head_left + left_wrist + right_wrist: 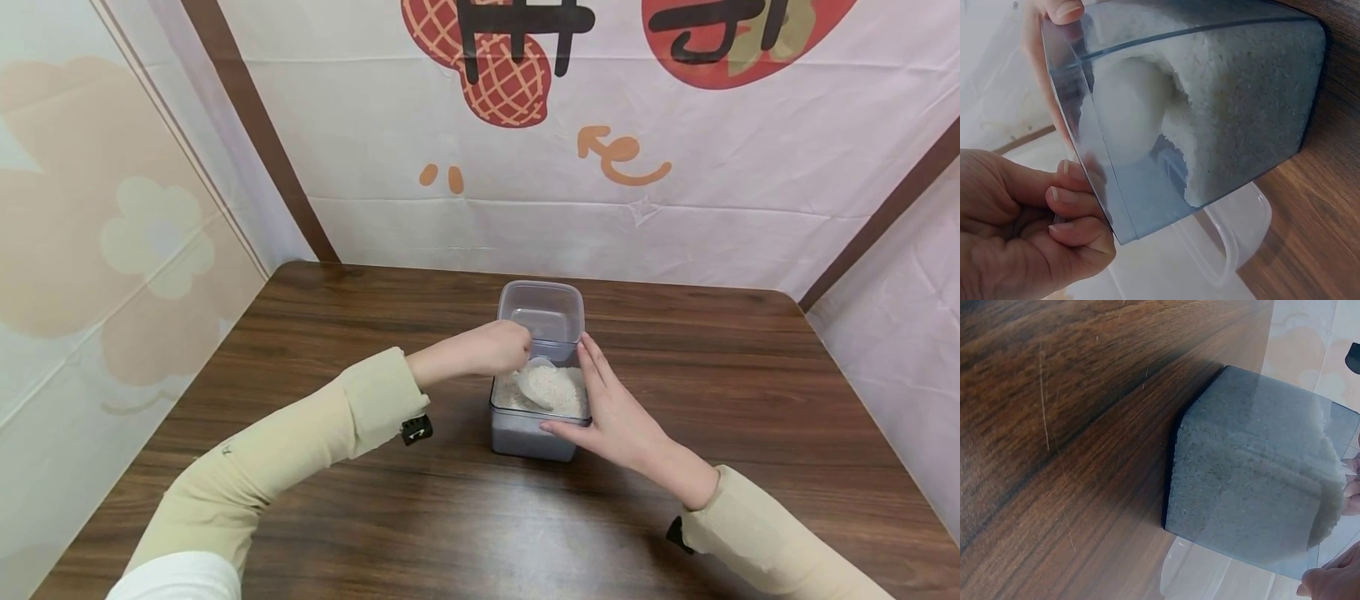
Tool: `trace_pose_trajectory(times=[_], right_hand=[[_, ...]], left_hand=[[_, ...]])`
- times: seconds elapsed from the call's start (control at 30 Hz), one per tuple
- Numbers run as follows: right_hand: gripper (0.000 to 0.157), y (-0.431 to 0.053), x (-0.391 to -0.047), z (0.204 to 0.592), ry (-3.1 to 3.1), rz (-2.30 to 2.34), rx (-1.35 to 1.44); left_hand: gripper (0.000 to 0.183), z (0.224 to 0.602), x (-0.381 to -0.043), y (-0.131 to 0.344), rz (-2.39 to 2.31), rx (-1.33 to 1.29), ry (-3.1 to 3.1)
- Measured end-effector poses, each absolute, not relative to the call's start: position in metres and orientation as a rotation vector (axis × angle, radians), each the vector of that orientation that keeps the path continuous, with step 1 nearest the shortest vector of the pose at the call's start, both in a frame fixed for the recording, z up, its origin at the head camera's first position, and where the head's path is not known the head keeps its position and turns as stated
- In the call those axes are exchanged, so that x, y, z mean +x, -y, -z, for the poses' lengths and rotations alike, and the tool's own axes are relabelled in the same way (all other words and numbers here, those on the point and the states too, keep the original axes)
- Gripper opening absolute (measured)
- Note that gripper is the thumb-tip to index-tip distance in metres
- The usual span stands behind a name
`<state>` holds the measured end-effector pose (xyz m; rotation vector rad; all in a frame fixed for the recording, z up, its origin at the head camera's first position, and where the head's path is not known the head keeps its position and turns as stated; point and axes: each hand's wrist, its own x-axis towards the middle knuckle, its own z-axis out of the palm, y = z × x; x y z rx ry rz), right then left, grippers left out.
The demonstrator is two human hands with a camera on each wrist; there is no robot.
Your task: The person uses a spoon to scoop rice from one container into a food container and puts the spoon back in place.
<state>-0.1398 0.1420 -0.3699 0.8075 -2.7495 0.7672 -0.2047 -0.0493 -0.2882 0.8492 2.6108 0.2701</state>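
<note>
A see-through bluish-grey box [525, 442] stands on the table with its hinged lid [542, 297] raised at the back. White rice [1247, 469] fills much of it. My left hand [495, 348] pinches the handle of a whitish scoop [1132, 109] between curled fingers and thumb; the fingers cover most of the handle. Inside the box, the scoop's bowl lies at the rice surface, with rice heaped in it. My right hand [618, 417] holds the box's right side, thumb at the front rim and fingers reaching to the back corner.
The box sits on a dark wood-grain table [360, 517]. Behind it hangs a printed cloth [375, 142], and another patterned cloth [67, 400] borders the left side. A small black piece [417, 429] hangs at the left cuff.
</note>
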Motion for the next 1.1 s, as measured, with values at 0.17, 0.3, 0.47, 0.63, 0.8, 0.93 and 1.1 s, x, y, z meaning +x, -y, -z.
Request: trace_pose_trajectory(times=[0.17, 0.3, 0.47, 0.63, 0.8, 0.93, 1.1], right_hand=[[0.106, -0.142, -0.140, 0.370, 2.739, -0.769, 0.816], [0.106, -0.142, -0.139, 0.369, 2.735, -0.777, 0.819], [0.106, -0.142, -0.139, 0.369, 2.743, -0.783, 0.816], [0.106, -0.142, -0.139, 0.369, 2.744, -0.784, 0.813], [0.106, -0.141, -0.140, 0.369, 2.732, -0.786, 0.819], [0.106, -0.141, -0.140, 0.369, 2.739, -0.792, 0.817], [0.107, -0.142, -0.140, 0.369, 2.752, -0.798, 0.809]], left_hand=[[0.021, 0.288, -0.205, 0.050, -0.373, 0.769, -2.576], [0.027, 0.289, -0.207, 0.051, -0.383, 0.781, -2.575], [0.022, 0.291, -0.209, 0.054, -0.379, 0.828, -2.584], [0.022, 0.291, -0.209, 0.057, -0.428, 0.853, -2.566], [0.025, 0.291, -0.209, 0.061, -0.480, 0.831, -2.549], [0.026, 0.291, -0.208, 0.063, -0.483, 0.838, -2.553], [0.024, 0.292, -0.207, 0.066, -0.502, 0.830, -2.567]])
